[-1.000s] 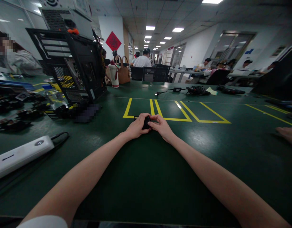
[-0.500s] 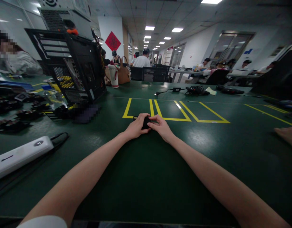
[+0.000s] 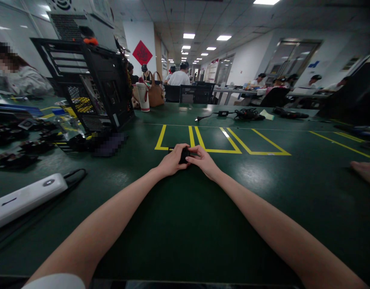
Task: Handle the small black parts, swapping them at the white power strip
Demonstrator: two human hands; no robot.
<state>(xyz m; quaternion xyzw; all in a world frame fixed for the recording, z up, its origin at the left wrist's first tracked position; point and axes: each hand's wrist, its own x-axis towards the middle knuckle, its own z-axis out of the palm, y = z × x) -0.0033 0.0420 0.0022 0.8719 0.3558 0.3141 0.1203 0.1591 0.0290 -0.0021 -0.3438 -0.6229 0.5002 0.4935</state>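
A small black object [image 3: 184, 155], too dark and covered to name, is held between my two hands just above or on the green tabletop [image 3: 185, 224]. My left hand [image 3: 173, 159] wraps round its left side, thumb toward me. From the right, the thumb and fingertips of my right hand [image 3: 202, 159] pinch its edge. A dark end of it shows past the left fingers. Yellow tape outlines [image 3: 200, 151] on the table lie right behind both hands.
An open black computer case [image 3: 97, 80] stands at the left, near dark parts [image 3: 18, 159] and a white handheld device [image 3: 28, 196] with a cord. Behind are a cup [image 3: 143, 97], a brown handbag [image 3: 156, 93] and coiled black cables [image 3: 249, 114]. Another person's hand [image 3: 365, 172] rests at the right edge.
My hands and the black object have stayed almost in place. The other person's hand at the right edge has shifted slightly to the right.
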